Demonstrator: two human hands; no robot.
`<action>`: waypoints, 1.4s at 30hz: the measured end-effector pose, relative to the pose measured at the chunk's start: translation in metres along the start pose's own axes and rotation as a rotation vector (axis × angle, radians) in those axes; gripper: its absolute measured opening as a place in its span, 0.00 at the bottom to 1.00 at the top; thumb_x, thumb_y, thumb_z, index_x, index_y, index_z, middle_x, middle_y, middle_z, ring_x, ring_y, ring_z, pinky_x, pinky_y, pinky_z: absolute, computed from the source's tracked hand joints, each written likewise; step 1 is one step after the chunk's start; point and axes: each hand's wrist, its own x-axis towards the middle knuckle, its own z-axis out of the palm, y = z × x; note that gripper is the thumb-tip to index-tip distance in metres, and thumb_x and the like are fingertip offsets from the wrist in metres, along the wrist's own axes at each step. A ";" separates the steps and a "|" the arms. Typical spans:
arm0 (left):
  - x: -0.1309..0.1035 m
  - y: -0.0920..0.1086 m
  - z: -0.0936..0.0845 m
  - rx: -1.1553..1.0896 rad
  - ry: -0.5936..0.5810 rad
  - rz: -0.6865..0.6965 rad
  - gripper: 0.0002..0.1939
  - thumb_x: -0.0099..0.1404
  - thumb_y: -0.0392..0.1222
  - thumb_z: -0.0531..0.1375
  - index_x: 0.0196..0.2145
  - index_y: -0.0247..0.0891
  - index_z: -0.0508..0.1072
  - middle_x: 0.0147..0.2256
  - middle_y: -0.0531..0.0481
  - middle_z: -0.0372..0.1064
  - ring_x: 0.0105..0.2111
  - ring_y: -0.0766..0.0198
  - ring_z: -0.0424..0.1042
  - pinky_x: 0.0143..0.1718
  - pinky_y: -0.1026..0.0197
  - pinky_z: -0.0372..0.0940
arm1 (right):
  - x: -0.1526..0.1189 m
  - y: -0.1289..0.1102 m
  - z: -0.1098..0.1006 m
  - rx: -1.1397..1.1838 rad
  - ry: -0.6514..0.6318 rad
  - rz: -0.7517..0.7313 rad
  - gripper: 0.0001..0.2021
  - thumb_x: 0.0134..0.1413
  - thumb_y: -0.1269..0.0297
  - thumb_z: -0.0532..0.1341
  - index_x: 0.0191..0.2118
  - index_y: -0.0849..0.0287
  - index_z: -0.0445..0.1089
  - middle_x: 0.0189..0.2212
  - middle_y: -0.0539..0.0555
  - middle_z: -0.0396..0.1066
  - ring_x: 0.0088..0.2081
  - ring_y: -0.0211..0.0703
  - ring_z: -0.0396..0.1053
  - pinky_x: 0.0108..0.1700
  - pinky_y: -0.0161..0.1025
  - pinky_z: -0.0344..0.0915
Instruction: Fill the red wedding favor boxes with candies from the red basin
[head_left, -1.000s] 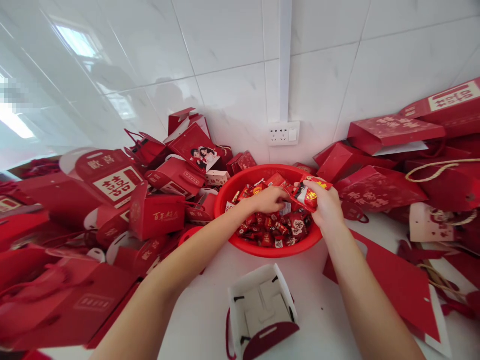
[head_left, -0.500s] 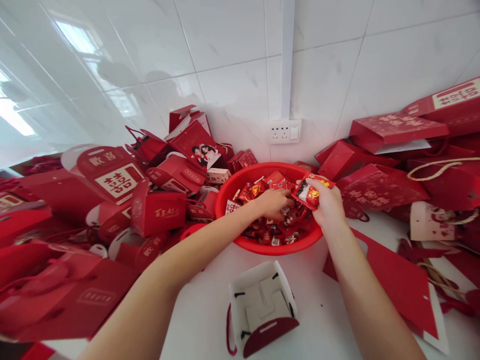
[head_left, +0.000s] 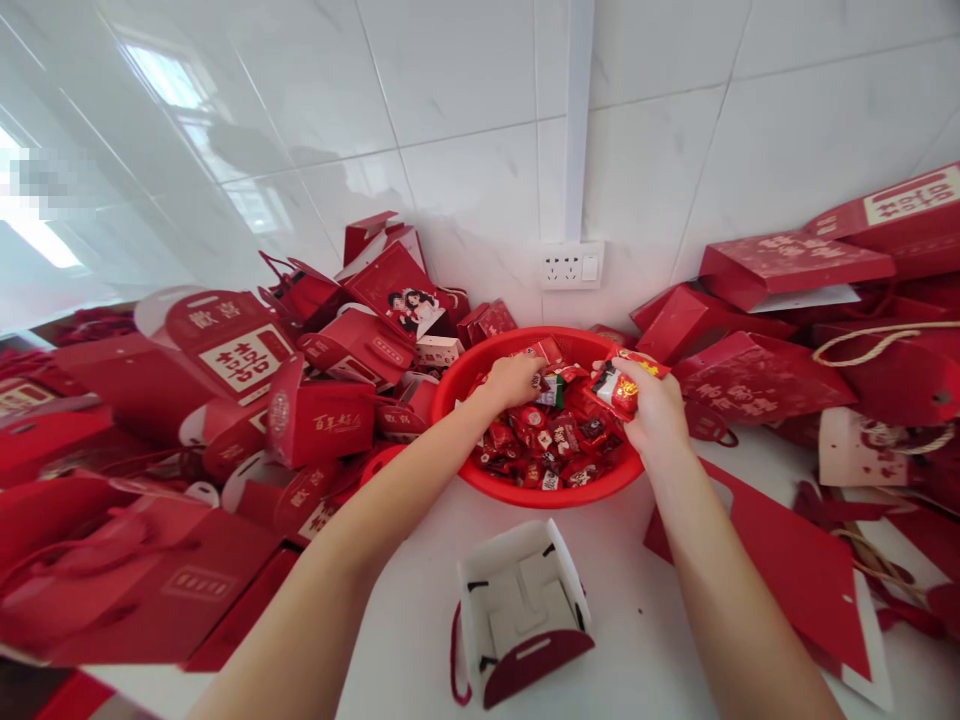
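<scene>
A round red basket (head_left: 551, 496) holds many small red-wrapped candies (head_left: 536, 440). Over its back left part is my left hand (head_left: 516, 380), its fingers bent down among the wrappers; whether they grip one is hidden. My right hand (head_left: 651, 405), at the basket's right rim, is closed on red and gold candy packets (head_left: 624, 386). In front of the basket an open box (head_left: 529, 600), pale inside with a dark red flap and a cord handle, rests on the white table (head_left: 622, 620).
Red gift boxes and bags (head_left: 321, 422) are heaped on the left. More red boxes (head_left: 761, 375) and a flat red sheet (head_left: 787, 565) lie on the right. Behind stands a tiled wall with a socket (head_left: 571, 266).
My left hand has moved left and slightly back within the basket, uncovering candies near the middle. My right hand stays in nearly the same place with its packets.
</scene>
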 end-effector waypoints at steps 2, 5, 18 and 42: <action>-0.001 -0.002 0.000 -0.013 0.009 -0.037 0.17 0.62 0.43 0.63 0.49 0.40 0.75 0.49 0.41 0.76 0.51 0.47 0.74 0.48 0.53 0.70 | 0.000 0.000 0.000 0.008 0.006 -0.002 0.08 0.35 0.71 0.69 0.28 0.61 0.73 0.23 0.53 0.78 0.28 0.49 0.80 0.36 0.42 0.79; -0.003 -0.002 -0.002 -0.037 0.023 -0.065 0.16 0.62 0.46 0.63 0.47 0.41 0.78 0.48 0.41 0.77 0.50 0.46 0.75 0.48 0.52 0.70 | 0.000 0.000 0.001 0.007 0.016 0.017 0.08 0.35 0.71 0.69 0.27 0.60 0.74 0.23 0.53 0.78 0.27 0.48 0.79 0.34 0.42 0.79; -0.012 -0.006 -0.011 -0.080 0.177 -0.116 0.21 0.65 0.36 0.57 0.55 0.40 0.76 0.53 0.42 0.72 0.54 0.52 0.72 0.57 0.55 0.66 | -0.003 -0.003 0.003 0.017 0.027 0.039 0.06 0.36 0.72 0.69 0.26 0.59 0.73 0.21 0.49 0.78 0.25 0.43 0.78 0.31 0.38 0.77; -0.067 0.003 -0.024 0.069 -0.349 -0.052 0.18 0.45 0.37 0.72 0.37 0.36 0.79 0.41 0.36 0.78 0.46 0.42 0.76 0.49 0.52 0.71 | 0.001 0.005 0.000 0.023 0.016 0.047 0.08 0.34 0.71 0.69 0.28 0.60 0.75 0.21 0.50 0.78 0.24 0.43 0.77 0.29 0.37 0.76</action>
